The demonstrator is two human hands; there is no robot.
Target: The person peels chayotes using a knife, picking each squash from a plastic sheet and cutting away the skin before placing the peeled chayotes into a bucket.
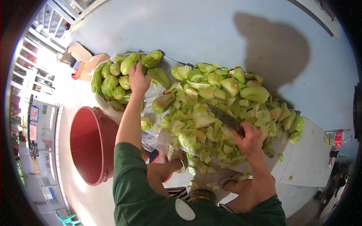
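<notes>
My left hand [138, 78] reaches over a heap of whole green vegetables [110, 83] at the upper left. Its fingers touch or hover at a pale green one [129, 63]; whether they grip it I cannot tell. My right hand [249, 138] is closed round the handle of a broad dark knife [223, 116]. The blade points up and left over a large pile of cut green pieces [205, 122]. A single whole vegetable [164, 103] lies between the heap and the pile.
A big red tub [87, 145] stands at the left, near my left forearm. Behind the heap is an open cardboard box [92, 64]. A plastic bottle with a red label [338, 138] lies at the far right. A pale wall [188, 30] rises behind the pile.
</notes>
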